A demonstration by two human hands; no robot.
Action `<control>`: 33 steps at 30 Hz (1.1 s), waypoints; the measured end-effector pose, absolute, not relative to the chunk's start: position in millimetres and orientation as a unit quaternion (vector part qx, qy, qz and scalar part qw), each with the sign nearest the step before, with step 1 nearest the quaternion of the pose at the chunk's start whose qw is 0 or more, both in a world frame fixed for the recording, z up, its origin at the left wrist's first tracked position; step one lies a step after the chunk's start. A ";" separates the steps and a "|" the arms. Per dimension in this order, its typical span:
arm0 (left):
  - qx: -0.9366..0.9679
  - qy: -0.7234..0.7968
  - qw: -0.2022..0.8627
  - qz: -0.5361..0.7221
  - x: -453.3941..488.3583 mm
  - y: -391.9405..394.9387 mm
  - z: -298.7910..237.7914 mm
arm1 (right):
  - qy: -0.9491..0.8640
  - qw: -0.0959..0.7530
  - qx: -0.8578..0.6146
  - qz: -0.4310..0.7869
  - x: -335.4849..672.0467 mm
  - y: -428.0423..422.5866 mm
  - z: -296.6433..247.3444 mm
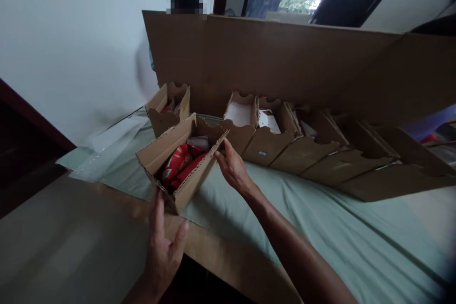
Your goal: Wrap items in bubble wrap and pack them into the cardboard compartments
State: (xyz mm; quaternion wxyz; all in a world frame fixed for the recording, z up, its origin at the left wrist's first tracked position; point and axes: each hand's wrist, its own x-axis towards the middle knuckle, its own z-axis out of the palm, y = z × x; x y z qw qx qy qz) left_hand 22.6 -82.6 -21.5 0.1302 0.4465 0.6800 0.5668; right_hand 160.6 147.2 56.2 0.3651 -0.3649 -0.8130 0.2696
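An open-topped cardboard box (195,180) sits at an angle near the front edge of the bed-like surface. Inside it lie folded red fabric items (181,164) with pale markings and a small clear plastic packet (198,142). My right hand (231,166) grips the box's right wall near its far corner, with thumb and fingers at the cut edge. My left hand (164,242) is at the box's near end, its fingers stretched up against the front panel and its thumb spread away. The tips of the left fingers are partly hidden by the box.
Behind stands another cardboard box (169,109) with reddish contents. Several similar boxes (272,145) line up to the right on a pale green sheet (256,199). A tall cardboard panel (285,61) rises behind them. Clear plastic sheets (103,152) lie left. A person's blurred head (185,0) shows above the panel.
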 end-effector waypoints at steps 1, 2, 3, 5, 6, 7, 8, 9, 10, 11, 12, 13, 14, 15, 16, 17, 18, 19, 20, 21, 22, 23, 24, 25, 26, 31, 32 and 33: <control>0.454 0.680 0.122 0.563 26.2 -81.7 -24.0 | -0.811 0.373 -0.369 0.259 158.0 147.7 51.8; 0.459 0.680 0.115 0.560 29.4 -80.8 -25.7 | -0.809 0.382 -0.369 0.252 156.1 146.8 47.1; 0.463 0.679 0.107 0.560 32.2 -80.1 -26.7 | -0.808 0.390 -0.364 0.249 154.7 145.0 42.4; 0.477 0.671 0.103 0.558 36.4 -78.4 -26.9 | -0.810 0.398 -0.345 0.259 151.4 140.1 34.8; 0.488 0.665 0.105 0.556 37.9 -77.2 -26.6 | -0.812 0.397 -0.332 0.269 149.1 137.5 32.4; 0.498 0.658 0.106 0.555 39.2 -75.6 -26.1 | -0.814 0.397 -0.321 0.277 146.4 134.8 30.9; 0.507 0.653 0.107 0.552 40.0 -73.4 -25.5 | -0.815 0.399 -0.311 0.283 143.4 132.0 30.3; 0.513 0.651 0.106 0.550 40.2 -70.8 -25.0 | -0.815 0.403 -0.303 0.285 140.5 129.1 30.0; 0.517 0.649 0.103 0.548 40.0 -67.7 -24.6 | -0.813 0.410 -0.298 0.285 138.1 126.0 29.5; 0.522 0.648 0.099 0.546 39.1 -64.2 -24.1 | -0.809 0.419 -0.298 0.283 136.5 122.8 28.1; 0.527 0.646 0.095 0.545 37.8 -60.4 -23.6 | -0.804 0.429 -0.301 0.282 135.9 119.7 25.2; 0.533 0.642 0.092 0.544 36.2 -56.5 -23.0 | -0.798 0.436 -0.306 0.281 136.4 116.8 20.2; 0.539 0.636 0.090 0.544 34.5 -52.3 -22.2 | -0.793 0.440 -0.315 0.281 138.1 114.5 13.0; 0.545 0.631 0.089 0.545 32.9 -47.8 -21.3 | -0.789 0.440 -0.324 0.281 140.6 112.9 3.5; 0.549 0.626 0.091 0.546 31.5 -42.8 -20.2 | -0.787 0.435 -0.333 0.284 143.8 112.0 -7.8; 0.554 0.623 0.097 0.544 30.3 -36.9 -19.1 | -0.787 0.426 -0.340 0.289 147.3 111.8 -20.2; 0.559 0.621 0.104 0.540 29.2 -29.9 -18.0 | -0.788 0.415 -0.346 0.295 150.7 112.2 -33.0; 0.563 0.619 0.109 0.536 27.9 -21.3 -17.0 | -0.789 0.405 -0.351 0.299 153.8 112.8 -45.2; 0.569 0.617 0.112 0.532 26.4 -11.2 -16.2 | -0.791 0.396 -0.355 0.303 156.4 113.5 -56.0; 0.574 0.614 0.113 0.529 24.6 0.5 -15.8 | -0.792 0.390 -0.357 0.305 158.3 114.0 -64.8; 0.579 0.611 0.111 0.528 22.5 13.5 -15.5 | -0.793 0.388 -0.357 0.304 159.4 114.2 -71.4; 0.582 0.609 0.108 0.528 20.3 27.2 -15.4 | -0.794 0.389 -0.357 0.301 160.0 114.1 -75.6; 0.583 0.606 0.106 0.530 18.3 41.2 -15.3 | -0.795 0.391 -0.356 0.297 160.0 113.7 -77.7; 0.583 0.604 0.108 0.532 17.0 54.7 -15.1 | -0.796 0.394 -0.355 0.293 159.6 113.1 -78.1; 0.581 0.603 0.113 0.535 16.7 67.2 -14.7 | -0.797 0.395 -0.353 0.290 159.0 112.5 -77.4; 0.568 0.605 0.139 0.540 34.7 104.4 -10.3 | -0.803 0.393 -0.341 0.289 156.2 112.1 -69.0; 0.569 0.605 0.141 0.539 40.6 107.6 -9.2 | -0.803 0.392 -0.341 0.291 156.0 112.5 -67.8; 0.570 0.605 0.141 0.538 46.2 110.0 -8.3 | -0.803 0.391 -0.341 0.292 155.9 113.0 -67.0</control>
